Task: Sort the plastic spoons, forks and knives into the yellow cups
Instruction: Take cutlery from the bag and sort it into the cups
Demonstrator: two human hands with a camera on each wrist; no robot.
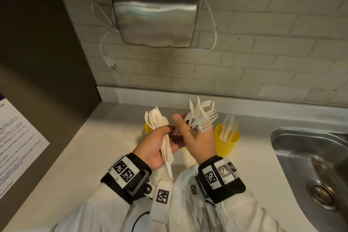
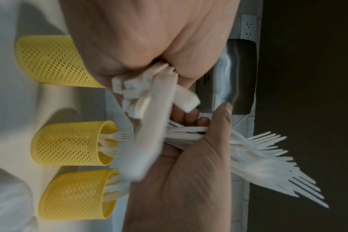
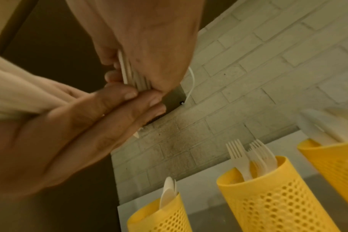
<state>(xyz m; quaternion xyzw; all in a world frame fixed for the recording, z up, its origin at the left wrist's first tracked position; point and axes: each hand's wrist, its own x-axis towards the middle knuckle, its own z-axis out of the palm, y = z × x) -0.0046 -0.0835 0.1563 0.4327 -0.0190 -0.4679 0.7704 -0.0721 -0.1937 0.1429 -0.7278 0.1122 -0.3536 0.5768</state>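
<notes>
Head view, forks (image 1: 202, 117) in right hand (image 1: 195, 137)

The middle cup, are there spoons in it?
No, the middle cup holds forks, their prongs sticking up above the rim.

Mounted on a pale brick wall (image 1: 263, 24), steel hand dryer (image 1: 154, 15) with white cord (image 1: 209, 15) looped, plug (image 1: 111, 63) dangling unplugged; below, white desk (image 1: 90, 156), steel sink (image 1: 312, 165) at right, printed notice (image 1: 17, 137) at left.

spoons (image 1: 157, 118) – left bundle | forks (image 1: 202, 115) – right bundle | yellow cups (image 1: 227, 142) upright
</notes>
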